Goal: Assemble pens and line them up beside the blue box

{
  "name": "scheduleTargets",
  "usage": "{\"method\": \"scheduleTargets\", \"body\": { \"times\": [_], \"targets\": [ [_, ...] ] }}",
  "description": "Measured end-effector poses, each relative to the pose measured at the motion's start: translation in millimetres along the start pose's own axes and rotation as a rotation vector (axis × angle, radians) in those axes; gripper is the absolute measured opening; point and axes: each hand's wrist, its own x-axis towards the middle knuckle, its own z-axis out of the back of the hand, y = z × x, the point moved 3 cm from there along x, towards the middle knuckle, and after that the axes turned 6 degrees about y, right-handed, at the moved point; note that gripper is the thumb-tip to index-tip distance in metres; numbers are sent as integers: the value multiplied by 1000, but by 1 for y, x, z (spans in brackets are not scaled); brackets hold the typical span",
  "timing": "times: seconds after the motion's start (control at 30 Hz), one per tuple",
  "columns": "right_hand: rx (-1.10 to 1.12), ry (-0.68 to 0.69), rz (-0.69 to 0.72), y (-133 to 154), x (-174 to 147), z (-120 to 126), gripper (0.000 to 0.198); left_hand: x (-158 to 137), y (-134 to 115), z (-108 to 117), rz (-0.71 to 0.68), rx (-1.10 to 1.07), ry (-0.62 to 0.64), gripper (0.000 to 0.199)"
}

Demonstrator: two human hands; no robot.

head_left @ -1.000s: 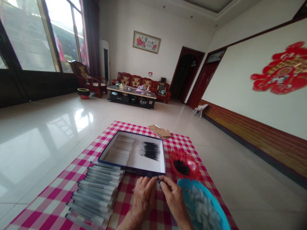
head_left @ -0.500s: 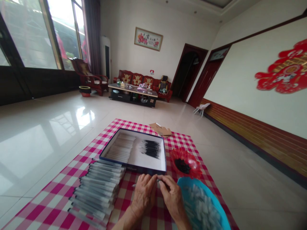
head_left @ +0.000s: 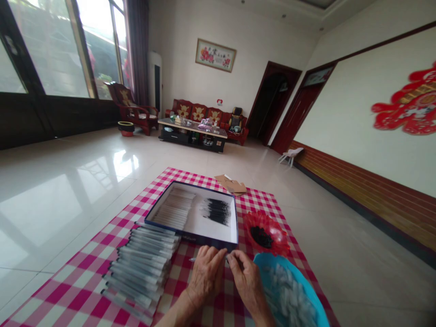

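My left hand (head_left: 206, 272) is closed around a pen (head_left: 192, 259), whose thin pale end sticks out on the left; the rest is covered by my fingers. Thumb and fingertips of my right hand (head_left: 246, 276) pinch at the pen's other end, close against the left hand. What small piece they grip there is too hidden to name. Left of my hands lies a pile of clear pens with dark ends (head_left: 143, 263). Just beyond is a shallow blue-edged box (head_left: 194, 234) holding clear tubes (head_left: 175, 206) and thin black refills (head_left: 218, 211).
A red petal-edged bowl (head_left: 281, 229) holds small black parts (head_left: 261, 237). Nearer, a blue basin (head_left: 311, 290) contains many translucent caps (head_left: 289, 290). Flat brown cardboard (head_left: 231, 185) lies at the far edge of the checked tablecloth (head_left: 78, 277). A coffee table (head_left: 190, 131) stands farther off.
The whole view has shifted slightly to the right. Both hands stay together at the pen, with the right fingertips slightly changed in their pinch.
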Motion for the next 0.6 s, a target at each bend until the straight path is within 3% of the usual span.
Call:
{"method": "scheduleTargets", "body": {
  "times": [0.2,0.4,0.6],
  "targets": [
    [-161,-64,17,6,0,-3,41,-1,-3,0,24,-7,36,32],
    [21,59,-13,5,0,4,25,-1,1,-1,8,-2,19,33],
    [-62,71,24,3,-2,3,22,-2,1,-2,9,-8,43,33]
  ]
}}
